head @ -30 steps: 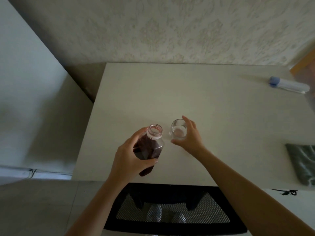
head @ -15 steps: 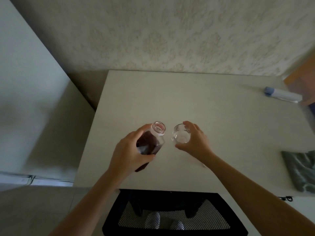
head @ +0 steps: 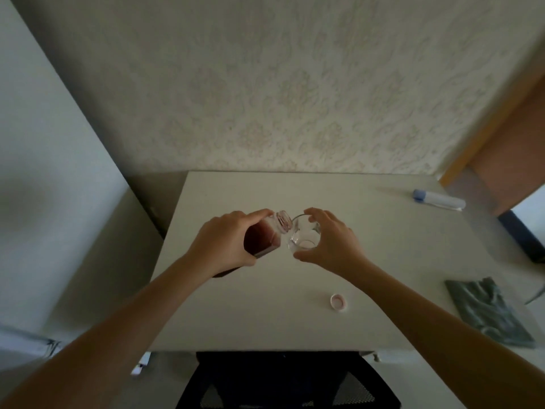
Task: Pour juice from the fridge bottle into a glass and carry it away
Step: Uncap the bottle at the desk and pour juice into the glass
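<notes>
My left hand (head: pixel 222 242) grips an uncapped bottle of dark red juice (head: pixel 263 237), tilted to the right so its open mouth touches or overhangs the rim of a clear glass (head: pixel 304 236). My right hand (head: pixel 330 242) holds that glass from the right side, above the white table (head: pixel 383 246). The glass looks empty; no juice shows in it. The bottle's pink cap (head: pixel 338 301) lies on the table near my right forearm.
A white tube with a blue cap (head: pixel 438 199) lies at the table's far right. A grey cloth (head: pixel 489 311) sits at the right edge. A black mesh chair (head: pixel 283 379) stands below the table's near edge. A patterned wall is behind.
The bottle has tipped further to the right and its mouth has met the glass rim. Both hands sit higher in view, and the cap on the table has come into sight.
</notes>
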Action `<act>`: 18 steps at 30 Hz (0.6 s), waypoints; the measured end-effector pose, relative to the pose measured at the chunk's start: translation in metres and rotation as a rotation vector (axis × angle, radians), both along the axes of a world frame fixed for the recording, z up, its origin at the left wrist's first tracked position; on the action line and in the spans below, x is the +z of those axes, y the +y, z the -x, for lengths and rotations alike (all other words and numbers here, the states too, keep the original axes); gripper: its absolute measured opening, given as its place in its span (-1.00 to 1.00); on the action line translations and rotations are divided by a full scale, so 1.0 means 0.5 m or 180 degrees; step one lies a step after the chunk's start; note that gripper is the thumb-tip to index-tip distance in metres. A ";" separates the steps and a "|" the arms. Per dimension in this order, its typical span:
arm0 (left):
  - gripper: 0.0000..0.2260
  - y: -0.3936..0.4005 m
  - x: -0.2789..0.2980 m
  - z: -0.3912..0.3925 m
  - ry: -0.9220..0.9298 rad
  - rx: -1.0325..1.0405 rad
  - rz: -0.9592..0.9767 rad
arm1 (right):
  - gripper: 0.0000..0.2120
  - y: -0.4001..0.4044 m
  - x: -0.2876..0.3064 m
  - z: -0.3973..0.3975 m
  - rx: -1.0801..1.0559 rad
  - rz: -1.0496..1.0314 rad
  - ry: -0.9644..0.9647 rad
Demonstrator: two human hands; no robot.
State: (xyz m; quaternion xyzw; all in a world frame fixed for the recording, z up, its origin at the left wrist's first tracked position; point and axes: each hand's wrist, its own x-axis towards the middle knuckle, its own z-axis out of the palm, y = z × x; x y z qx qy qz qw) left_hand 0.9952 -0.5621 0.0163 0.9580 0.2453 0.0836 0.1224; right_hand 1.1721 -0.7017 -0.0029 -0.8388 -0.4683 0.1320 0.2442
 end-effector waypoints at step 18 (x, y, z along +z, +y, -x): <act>-0.26 -0.060 0.096 -0.015 0.0839 -0.0345 -0.1108 | -0.16 -0.031 0.038 0.028 0.0259 0.0215 -0.0351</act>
